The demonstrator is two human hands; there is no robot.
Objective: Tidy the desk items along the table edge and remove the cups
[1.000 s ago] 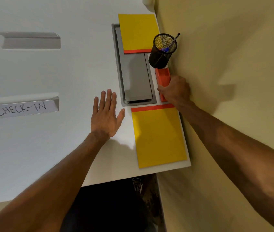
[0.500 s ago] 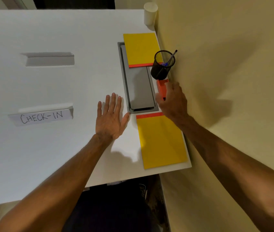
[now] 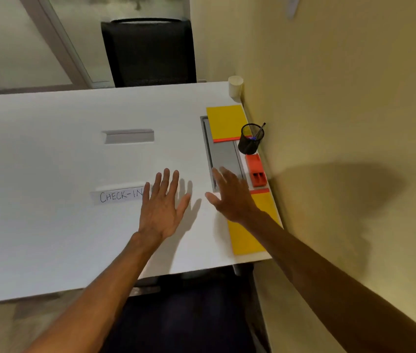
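Observation:
Along the white table's right edge (image 3: pixel 275 212) lie a far yellow pad (image 3: pixel 224 122), a black mesh pen holder (image 3: pixel 250 139) with a pen, an orange stapler-like block (image 3: pixel 256 170) and a near yellow pad (image 3: pixel 247 238). A white cup (image 3: pixel 235 87) stands at the far right corner by the wall. My right hand (image 3: pixel 232 197) hovers open, fingers spread, over the near pad's top and the grey cable tray (image 3: pixel 223 156), left of the orange block and apart from it. My left hand (image 3: pixel 162 208) is open, flat over the table beside it.
A "CHECK-IN" paper sign (image 3: pixel 120 196) lies left of my left hand, with a blank folded sign (image 3: pixel 128 135) farther back. A black chair (image 3: pixel 148 50) stands behind the table. A yellow wall (image 3: pixel 341 123) runs close along the right edge.
My right hand let go of the orange block and drew back left, now open. The view tilted up, bringing the cup and chair into sight. My left hand stayed flat.

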